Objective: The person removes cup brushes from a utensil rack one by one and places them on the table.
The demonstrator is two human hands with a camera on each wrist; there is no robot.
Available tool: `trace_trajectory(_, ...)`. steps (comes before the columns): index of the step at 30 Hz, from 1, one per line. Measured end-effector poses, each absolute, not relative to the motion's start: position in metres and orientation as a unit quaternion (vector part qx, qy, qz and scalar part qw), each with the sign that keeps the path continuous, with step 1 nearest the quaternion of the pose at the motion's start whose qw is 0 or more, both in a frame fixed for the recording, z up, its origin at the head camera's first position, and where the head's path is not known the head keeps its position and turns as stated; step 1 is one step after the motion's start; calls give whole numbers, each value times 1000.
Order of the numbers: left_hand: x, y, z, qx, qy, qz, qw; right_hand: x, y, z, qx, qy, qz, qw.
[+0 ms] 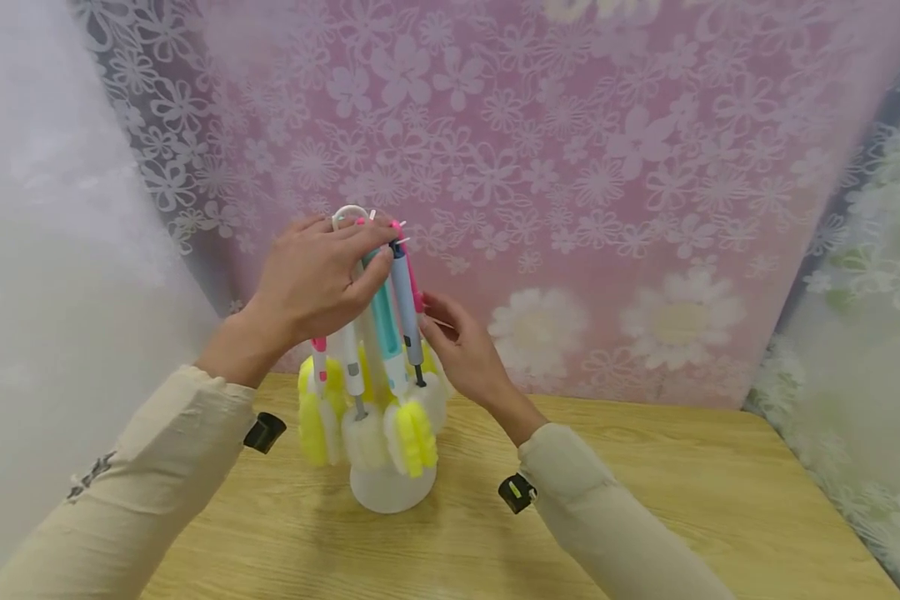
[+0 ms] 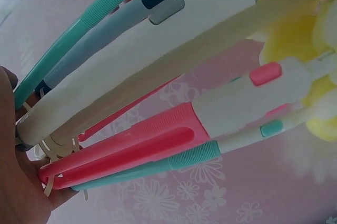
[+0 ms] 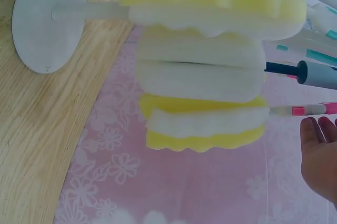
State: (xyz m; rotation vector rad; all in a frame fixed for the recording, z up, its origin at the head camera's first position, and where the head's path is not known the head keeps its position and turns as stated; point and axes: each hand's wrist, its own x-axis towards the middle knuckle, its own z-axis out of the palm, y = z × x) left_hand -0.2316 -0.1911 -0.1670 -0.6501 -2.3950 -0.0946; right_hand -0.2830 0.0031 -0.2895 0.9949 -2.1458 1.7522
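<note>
A white stand carries several sponge brushes hung by their handles in a ring. My left hand grips the top of the stand from above, its thumb down at the front beside a teal-handled brush. In the left wrist view, hooks and handle ends meet the palm. My right hand is at the stand's right side, relaxed fingertips right at a pink-handled brush. A grey-blue-handled brush hangs just left of those fingertips. Yellow-and-white sponge heads hang over the stand's round base.
The stand is on a wood-grain table. A pink flower-patterned sheet rises behind it, with pale sheets at both sides. Dark wrist devices sit below both cuffs.
</note>
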Motion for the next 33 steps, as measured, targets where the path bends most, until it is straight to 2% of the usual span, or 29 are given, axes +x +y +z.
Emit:
trace_trajectory(5,-232,-189,-166,-251,-912,-40,321,-279,3,-281,344,-718,599,86)
trace_trajectory(11,-231,-189,-166,-248,-913,-42,322,-291,1,-288,350,-713,599,102)
trace_trajectory(29,-231,-190,-168,-243,-915,-41,318,-305,-7,-296,303,-742,587,112)
trace_trajectory(33,-231,-190,-167,-243,-915,-43,318,-300,-8,-290,295,-749,584,104)
